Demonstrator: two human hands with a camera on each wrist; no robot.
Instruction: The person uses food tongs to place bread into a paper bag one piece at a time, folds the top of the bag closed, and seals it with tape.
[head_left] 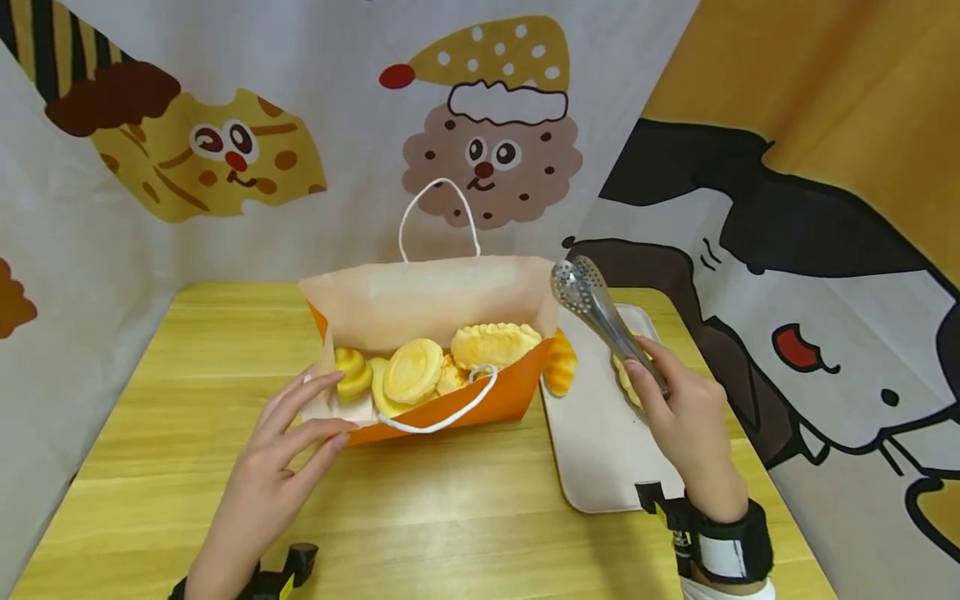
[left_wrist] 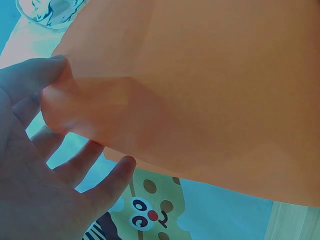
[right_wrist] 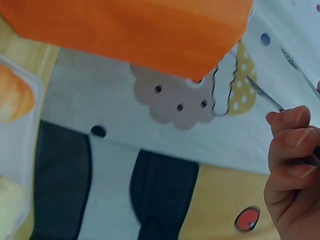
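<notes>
An orange paper bag with white cord handles stands wide-mouthed on the table, several pastries inside it. At its left edge, my left hand pinches the paper rim, thumb outside and fingers within; the left wrist view shows the thumb against the orange wall. Inside, a swirled yellow bun sits nearest those fingers, beside a round tart and a crimped pastry. My right hand grips metal tongs above the tray, their perforated tips parted with nothing between them and pointing toward the bag's right corner.
A pale tray lies right of the bag, holding a golden striped bread by its left edge and a pale yellow pastry partly hidden behind my right hand. A cartoon-printed curtain hangs behind the wooden table.
</notes>
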